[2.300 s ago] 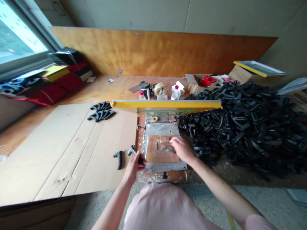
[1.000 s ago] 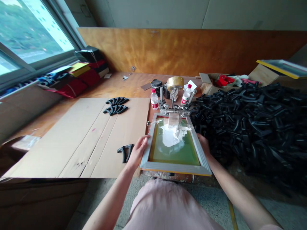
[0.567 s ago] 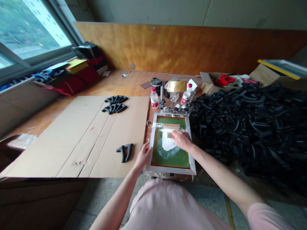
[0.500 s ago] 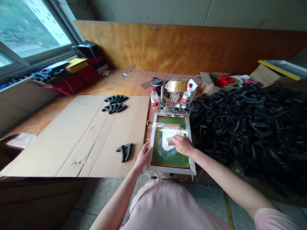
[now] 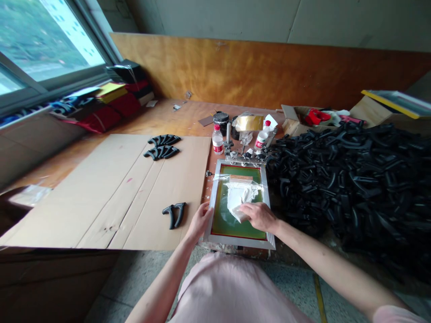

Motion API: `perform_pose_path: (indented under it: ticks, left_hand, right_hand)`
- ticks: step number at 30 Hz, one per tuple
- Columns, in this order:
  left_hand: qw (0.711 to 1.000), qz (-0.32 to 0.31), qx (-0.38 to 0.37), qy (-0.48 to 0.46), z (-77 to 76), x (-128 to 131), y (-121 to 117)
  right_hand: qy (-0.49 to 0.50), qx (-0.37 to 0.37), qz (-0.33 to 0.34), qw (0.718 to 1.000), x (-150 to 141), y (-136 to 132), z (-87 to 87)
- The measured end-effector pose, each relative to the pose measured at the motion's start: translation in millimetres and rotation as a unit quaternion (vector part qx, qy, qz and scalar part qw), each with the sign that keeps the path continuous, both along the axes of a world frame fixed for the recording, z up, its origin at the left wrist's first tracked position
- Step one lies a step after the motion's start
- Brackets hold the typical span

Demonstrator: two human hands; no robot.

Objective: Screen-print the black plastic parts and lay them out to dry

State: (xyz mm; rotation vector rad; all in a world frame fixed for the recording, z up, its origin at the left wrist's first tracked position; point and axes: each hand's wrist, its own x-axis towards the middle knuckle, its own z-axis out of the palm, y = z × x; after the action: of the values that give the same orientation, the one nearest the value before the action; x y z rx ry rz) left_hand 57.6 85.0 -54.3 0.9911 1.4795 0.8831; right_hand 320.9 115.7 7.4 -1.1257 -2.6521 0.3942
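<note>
A silk-screen frame (image 5: 270, 233) with a silver metal border and green mesh lies in front of me. My left hand (image 5: 201, 220) holds its left edge, fingers closed on the border and partly hidden. My right hand (image 5: 260, 216) pinches the lower end of a crumpled white cloth (image 5: 238, 200) above the lower middle of the mesh. The cloth's upper part lies against a wooden-handled squeegee (image 5: 240, 178) resting across the screen. Clear film stretches over the mesh near the squeegee. Metal hinge clamps (image 5: 245, 158) stand at the frame's far edge.
Cardboard (image 5: 134, 188) covers the table at left, with a pair of black curved plastic parts (image 5: 174, 215) and two rows of similar parts (image 5: 162, 146). A big heap of black parts (image 5: 346, 179) borders the frame at right. Behind are a bottle (image 5: 217, 141) and gold tape (image 5: 251, 122).
My right hand has moved slightly down towards me, drawing the lower end of the white cloth with it. The left hand stays on the frame edge.
</note>
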Motion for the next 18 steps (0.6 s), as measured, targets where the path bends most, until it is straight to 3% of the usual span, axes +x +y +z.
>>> perform_pose_path:
  ticks: [3,6,10,13,15,18]
  left_hand:
    - [1.0,0.0,-0.011,-0.024,17.2,0,-1]
    - [0.997,-0.001,-0.023,-0.08,46.6,-2,-1]
    - [0.991,0.018,-0.003,-0.129,91.3,-1,9]
    - [0.986,0.062,0.077,-0.132,121.8,7,29]
    - [0.972,0.087,0.161,-0.146,141.4,16,48]
    - [0.953,0.075,0.22,-0.194,169.8,28,79]
  right_hand:
    - [0.026,0.007,-0.061,0.998,-6,26,19.7]
    - [0.037,0.034,-0.154,0.987,-8,66,49.8]
    - [0.108,0.09,-0.292,0.946,35,97,73.8]
    - [0.139,0.105,-0.375,0.91,74,92,59.5]
    - [0.106,0.074,-0.354,0.926,81,77,35.2]
    - [0.046,0.025,-0.251,0.966,57,48,-7.0]
